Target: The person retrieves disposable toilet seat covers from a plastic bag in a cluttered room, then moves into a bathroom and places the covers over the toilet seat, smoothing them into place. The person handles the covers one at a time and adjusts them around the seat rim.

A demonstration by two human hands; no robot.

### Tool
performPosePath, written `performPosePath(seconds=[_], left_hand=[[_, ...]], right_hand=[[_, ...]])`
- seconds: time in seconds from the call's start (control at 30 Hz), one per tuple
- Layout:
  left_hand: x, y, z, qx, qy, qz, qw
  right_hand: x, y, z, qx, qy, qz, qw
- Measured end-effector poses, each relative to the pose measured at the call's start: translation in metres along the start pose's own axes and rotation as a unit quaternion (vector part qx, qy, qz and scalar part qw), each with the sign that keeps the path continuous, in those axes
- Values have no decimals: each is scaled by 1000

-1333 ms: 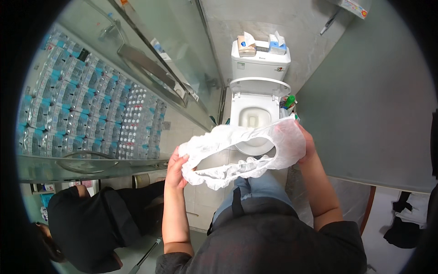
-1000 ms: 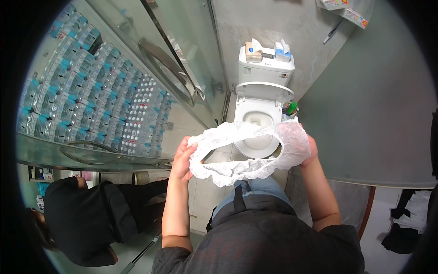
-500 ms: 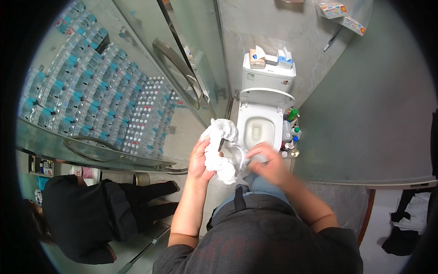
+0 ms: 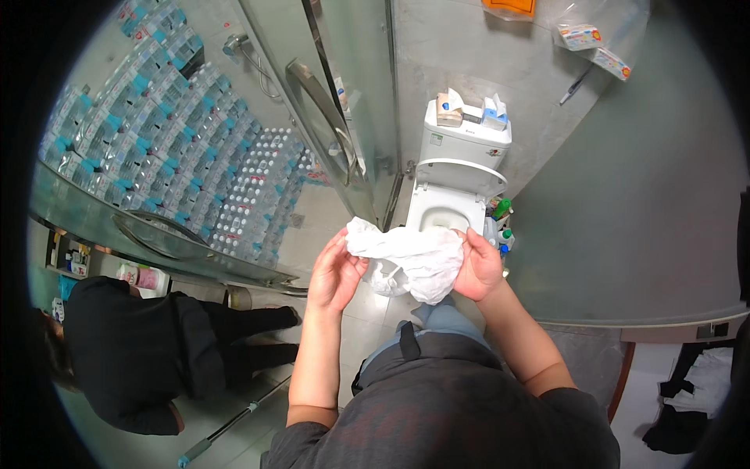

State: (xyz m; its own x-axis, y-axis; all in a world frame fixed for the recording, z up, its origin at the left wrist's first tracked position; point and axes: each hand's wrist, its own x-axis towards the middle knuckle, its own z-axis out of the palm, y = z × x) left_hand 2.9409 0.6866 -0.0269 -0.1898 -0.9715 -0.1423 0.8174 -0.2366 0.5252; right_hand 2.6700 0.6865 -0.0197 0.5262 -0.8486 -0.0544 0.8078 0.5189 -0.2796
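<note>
A crumpled white cloth (image 4: 418, 258), thin and wrinkled, is stretched between my two hands in front of the toilet (image 4: 449, 209). My left hand (image 4: 336, 273) grips its left end, with the thumb and fingers at the edge. At the opposite side my right hand (image 4: 478, 267) is closed on the bunched right end. A loose fold hangs down below the middle. The cloth hides the front of the toilet bowl, and the raised lid (image 4: 461, 176) leans against the tank.
Two tissue packs (image 4: 449, 108) sit on the tank. Several cleaning bottles (image 4: 502, 227) stand right of the toilet. Stacked packs of bottled water (image 4: 168, 148) fill the glass enclosure at left. Below it another person (image 4: 148, 356) in black bends over near a long pole (image 4: 230, 426).
My right hand, blurred beside the cloth before, now holds its right end. The cloth has gone from an upright bunch in my left hand to a sideways spread between both hands.
</note>
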Motion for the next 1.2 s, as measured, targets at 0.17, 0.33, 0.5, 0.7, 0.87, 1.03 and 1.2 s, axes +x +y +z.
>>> performPosePath(seconds=[0.17,0.33,0.5,0.7,0.87,1.03,1.2], left_hand=[[-8,4,9,28,29,23,999],[-11,4,18,19,58,90,994],[-16,22,6,-53,21,141,988],[-13,12,14,-38,12,120,992],[-15,3,27,148,24,44,988],[-10,-32,27,445,79,68,890],[-18,-67,91,665,-1,270,697]], right_hand=[[1,0,17,67,-96,6,993],[-9,-4,14,-23,-53,-28,998],[-16,-6,17,-58,-67,-49,995],[-19,-7,20,-30,-71,-51,996],[-24,-13,21,-26,-47,-72,996],[-19,-8,25,-173,-19,-120,977],[-19,23,0,-304,-25,-140,942]])
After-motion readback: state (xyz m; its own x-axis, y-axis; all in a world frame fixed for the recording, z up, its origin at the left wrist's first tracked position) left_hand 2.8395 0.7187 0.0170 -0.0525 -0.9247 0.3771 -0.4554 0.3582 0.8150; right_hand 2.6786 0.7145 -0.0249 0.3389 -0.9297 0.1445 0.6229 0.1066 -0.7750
